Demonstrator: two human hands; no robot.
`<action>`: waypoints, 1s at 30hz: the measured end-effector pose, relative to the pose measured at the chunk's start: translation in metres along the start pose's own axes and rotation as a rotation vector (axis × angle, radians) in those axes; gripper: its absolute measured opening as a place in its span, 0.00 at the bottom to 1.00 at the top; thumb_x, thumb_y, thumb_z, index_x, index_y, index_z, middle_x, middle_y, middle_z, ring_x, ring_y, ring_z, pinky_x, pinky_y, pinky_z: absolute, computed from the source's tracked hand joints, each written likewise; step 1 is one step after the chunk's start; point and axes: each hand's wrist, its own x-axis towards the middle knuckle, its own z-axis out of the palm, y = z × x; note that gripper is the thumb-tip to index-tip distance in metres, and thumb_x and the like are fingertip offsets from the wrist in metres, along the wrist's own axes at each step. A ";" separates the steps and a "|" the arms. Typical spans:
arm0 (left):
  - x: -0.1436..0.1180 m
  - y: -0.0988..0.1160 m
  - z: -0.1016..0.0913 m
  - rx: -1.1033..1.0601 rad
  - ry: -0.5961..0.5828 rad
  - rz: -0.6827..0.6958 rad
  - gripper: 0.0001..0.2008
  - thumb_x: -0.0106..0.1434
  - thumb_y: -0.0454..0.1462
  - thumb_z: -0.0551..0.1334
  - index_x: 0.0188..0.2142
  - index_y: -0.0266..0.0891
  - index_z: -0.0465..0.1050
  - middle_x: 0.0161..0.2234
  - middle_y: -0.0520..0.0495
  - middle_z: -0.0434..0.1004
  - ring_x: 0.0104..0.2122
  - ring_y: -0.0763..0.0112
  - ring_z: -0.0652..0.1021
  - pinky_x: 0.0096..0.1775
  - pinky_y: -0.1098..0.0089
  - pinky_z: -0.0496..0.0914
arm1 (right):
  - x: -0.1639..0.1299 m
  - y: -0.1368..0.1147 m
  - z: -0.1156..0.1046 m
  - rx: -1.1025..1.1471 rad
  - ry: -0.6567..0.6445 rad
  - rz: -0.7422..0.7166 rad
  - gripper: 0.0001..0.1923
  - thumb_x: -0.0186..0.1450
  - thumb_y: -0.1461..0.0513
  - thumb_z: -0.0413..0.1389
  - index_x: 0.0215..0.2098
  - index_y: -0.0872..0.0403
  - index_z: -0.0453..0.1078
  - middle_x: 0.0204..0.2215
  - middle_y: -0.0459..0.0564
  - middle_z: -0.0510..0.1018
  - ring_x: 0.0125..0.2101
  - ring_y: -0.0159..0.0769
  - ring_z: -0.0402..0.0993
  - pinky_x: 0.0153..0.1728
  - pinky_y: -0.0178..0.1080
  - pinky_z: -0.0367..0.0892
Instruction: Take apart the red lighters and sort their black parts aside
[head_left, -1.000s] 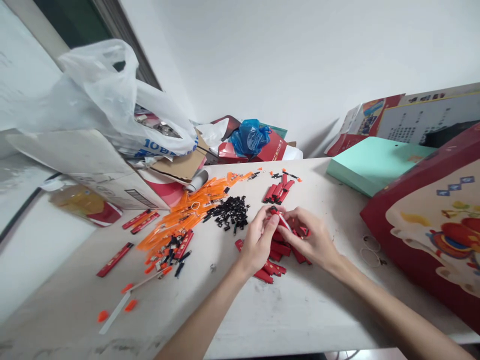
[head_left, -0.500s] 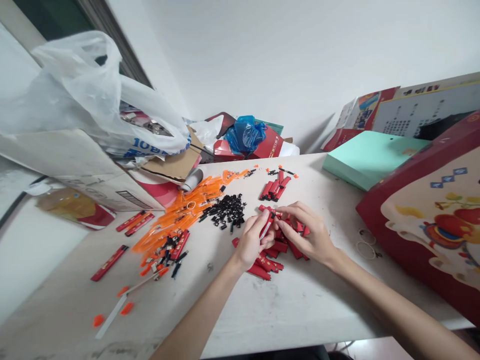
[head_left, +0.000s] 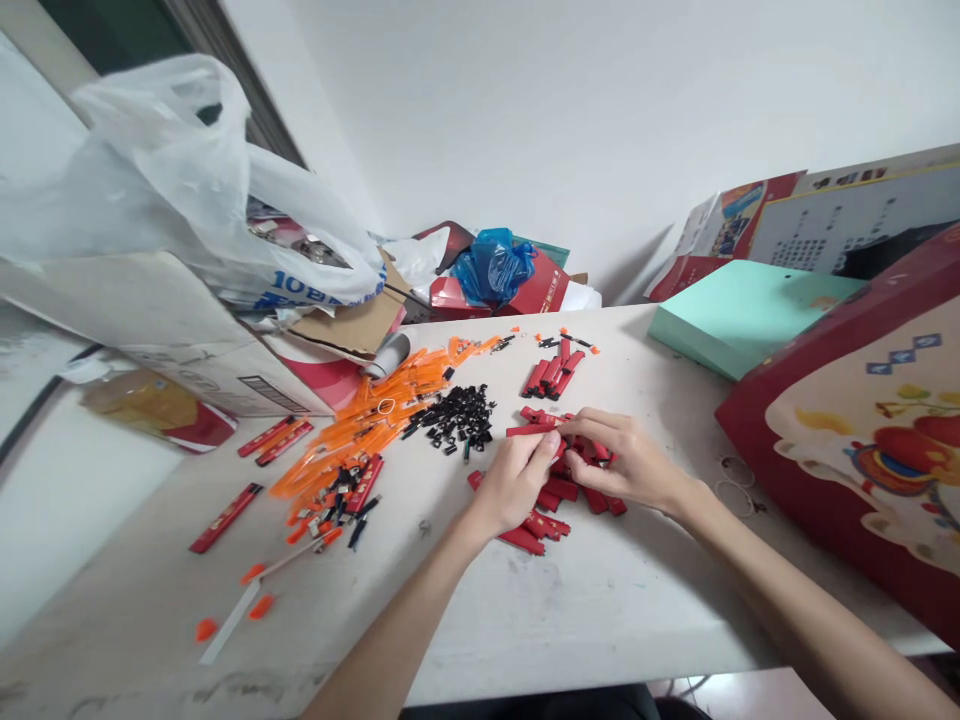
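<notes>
Though held, red stick [head_left: 525, 431] half-hidden.

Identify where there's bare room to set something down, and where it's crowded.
Bare tabletop lies between the left forearm and right forearm, in front of the red pieces. A smaller patch separates the far red bunch from the mint box. It's crowded from the orange strips through the black bits to the red pieces.

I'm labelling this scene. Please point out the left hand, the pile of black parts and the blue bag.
Left hand [head_left: 516, 487]: head view, back of the hand.
Black parts [head_left: 457, 418]: head view, pile's middle.
Blue bag [head_left: 493, 268]: head view, crumpled front.
</notes>
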 end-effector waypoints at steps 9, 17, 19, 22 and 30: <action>0.000 0.004 0.001 0.270 0.020 0.187 0.22 0.73 0.45 0.51 0.23 0.42 0.60 0.20 0.53 0.63 0.23 0.70 0.64 0.28 0.69 0.55 | -0.003 -0.002 0.006 -0.225 -0.037 -0.055 0.11 0.69 0.65 0.50 0.48 0.54 0.69 0.29 0.48 0.72 0.24 0.34 0.66 0.28 0.38 0.66; -0.002 0.001 0.003 0.354 0.018 0.181 0.19 0.73 0.39 0.49 0.24 0.42 0.59 0.21 0.54 0.64 0.23 0.70 0.65 0.30 0.68 0.56 | -0.002 -0.008 0.007 -0.317 -0.033 -0.077 0.08 0.70 0.66 0.48 0.44 0.54 0.67 0.28 0.48 0.73 0.24 0.35 0.67 0.26 0.39 0.66; -0.002 0.002 0.003 0.344 0.014 0.171 0.19 0.74 0.40 0.49 0.24 0.42 0.58 0.21 0.54 0.64 0.23 0.70 0.66 0.30 0.68 0.56 | -0.002 -0.008 0.008 -0.320 -0.021 -0.077 0.08 0.70 0.66 0.48 0.43 0.53 0.67 0.28 0.48 0.73 0.24 0.35 0.67 0.26 0.39 0.66; -0.001 0.002 0.003 0.332 0.010 0.178 0.20 0.74 0.40 0.49 0.24 0.42 0.58 0.21 0.54 0.64 0.23 0.69 0.66 0.30 0.68 0.56 | -0.003 -0.007 0.011 -0.325 -0.018 -0.075 0.07 0.70 0.66 0.48 0.43 0.54 0.67 0.28 0.48 0.73 0.24 0.35 0.68 0.26 0.39 0.67; -0.002 0.008 0.001 0.339 -0.038 0.107 0.20 0.75 0.43 0.49 0.24 0.41 0.58 0.21 0.54 0.62 0.24 0.71 0.65 0.30 0.68 0.56 | -0.007 0.002 0.010 -0.291 -0.009 -0.022 0.11 0.72 0.67 0.45 0.44 0.56 0.69 0.30 0.51 0.73 0.25 0.34 0.67 0.26 0.39 0.64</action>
